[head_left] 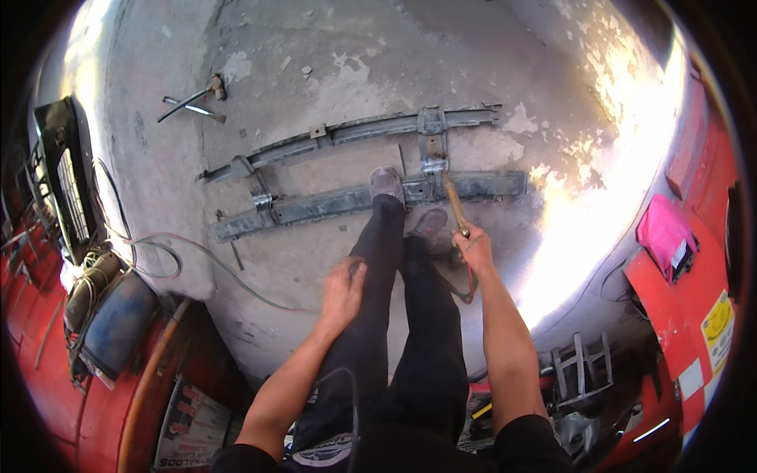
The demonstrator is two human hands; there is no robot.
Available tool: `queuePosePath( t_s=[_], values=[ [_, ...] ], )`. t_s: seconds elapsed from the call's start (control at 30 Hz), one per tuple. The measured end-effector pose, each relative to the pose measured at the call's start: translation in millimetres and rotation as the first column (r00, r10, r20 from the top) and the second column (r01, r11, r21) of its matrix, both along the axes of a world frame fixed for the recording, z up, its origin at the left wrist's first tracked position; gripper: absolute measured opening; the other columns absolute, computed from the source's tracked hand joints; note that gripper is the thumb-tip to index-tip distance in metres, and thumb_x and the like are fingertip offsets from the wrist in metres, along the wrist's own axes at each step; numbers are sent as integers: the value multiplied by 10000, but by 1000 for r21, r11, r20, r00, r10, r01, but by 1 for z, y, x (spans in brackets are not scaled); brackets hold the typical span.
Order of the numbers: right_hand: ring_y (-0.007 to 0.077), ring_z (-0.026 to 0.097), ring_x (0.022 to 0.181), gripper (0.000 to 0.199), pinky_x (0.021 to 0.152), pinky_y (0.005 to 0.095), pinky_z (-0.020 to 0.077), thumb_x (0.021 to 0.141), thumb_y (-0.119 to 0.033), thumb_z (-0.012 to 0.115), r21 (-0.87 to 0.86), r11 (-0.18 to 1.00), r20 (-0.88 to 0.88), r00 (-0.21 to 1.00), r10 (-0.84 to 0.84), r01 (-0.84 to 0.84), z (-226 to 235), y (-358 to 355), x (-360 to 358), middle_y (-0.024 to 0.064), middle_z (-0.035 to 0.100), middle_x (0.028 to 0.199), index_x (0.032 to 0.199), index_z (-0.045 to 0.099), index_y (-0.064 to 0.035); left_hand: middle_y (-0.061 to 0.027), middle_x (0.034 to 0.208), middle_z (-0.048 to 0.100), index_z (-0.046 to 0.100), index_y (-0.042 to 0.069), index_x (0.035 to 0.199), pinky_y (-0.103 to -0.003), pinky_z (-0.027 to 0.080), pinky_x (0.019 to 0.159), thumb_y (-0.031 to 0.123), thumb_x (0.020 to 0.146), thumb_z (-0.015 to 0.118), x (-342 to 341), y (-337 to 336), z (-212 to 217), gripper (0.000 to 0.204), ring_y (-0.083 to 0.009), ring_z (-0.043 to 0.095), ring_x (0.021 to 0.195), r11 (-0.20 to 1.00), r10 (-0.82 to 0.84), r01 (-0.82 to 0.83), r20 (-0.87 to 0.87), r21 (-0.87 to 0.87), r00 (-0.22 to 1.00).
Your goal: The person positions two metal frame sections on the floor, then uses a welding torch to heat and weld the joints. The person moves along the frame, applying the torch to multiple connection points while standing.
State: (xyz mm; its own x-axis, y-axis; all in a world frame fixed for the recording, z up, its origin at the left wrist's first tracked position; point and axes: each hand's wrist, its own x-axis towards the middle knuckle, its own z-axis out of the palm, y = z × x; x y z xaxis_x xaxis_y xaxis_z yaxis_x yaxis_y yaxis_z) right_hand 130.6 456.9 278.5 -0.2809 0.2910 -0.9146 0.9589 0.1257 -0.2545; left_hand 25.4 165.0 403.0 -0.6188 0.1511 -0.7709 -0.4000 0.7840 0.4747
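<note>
My right hand (pixel 475 246) is closed around the brass-coloured handle of a gas torch (pixel 453 197). Red and dark hoses (pixel 471 293) trail from it below the hand. The torch's tip is at a shiny patch on a cross bracket (pixel 434 150); no flame can be made out. That bracket joins two long bent metal bars of a grey frame (pixel 315 206) lying on the floor, with a second bracket (pixel 254 183) further left. My left hand (pixel 343 293) rests against my left leg with curled fingers; what they hold, if anything, is hidden. My left shoe (pixel 386 183) stands at the lower bar.
A hammer (pixel 193 101) and a chisel-like tool (pixel 197 110) lie crossed at the far left. A hose (pixel 213 256) runs along the floor beside a blue tank (pixel 118 323). A black bumper part (pixel 67 181) stands left. Red panels and a pink cloth (pixel 664 232) are right.
</note>
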Motion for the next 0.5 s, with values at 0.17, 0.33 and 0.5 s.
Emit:
queuePosePath(
  t_s=[0.17,0.33,0.5],
  values=[
    [143,592,513,530,501,319,508,947,-241,676,1,1000,-2,1000,25,-25,-8,1,4,60,674,716,1449,589,-93,-235,1019,691,666,8,1161,-480,508,855,166,1004,591,-3,8,-3,236,-429,645,966,999,-34,35,-69,18,997],
    [143,595,502,545,494,321,509,943,-232,687,0,998,-86,994,63,-64,-27,2,26,66,677,709,1458,578,-89,-207,965,691,667,13,1082,-471,517,822,109,960,626,4,24,-2,160,-408,663,931,963,-232,256,-223,84,947],
    [150,605,505,539,515,333,514,947,-230,687,18,992,-121,984,128,-126,-50,3,57,73,671,695,1458,577,-98,-189,955,699,682,26,1026,-482,532,811,83,913,646,69,54,37,131,-402,672,928,881,-362,358,-46,309,931]
  ],
)
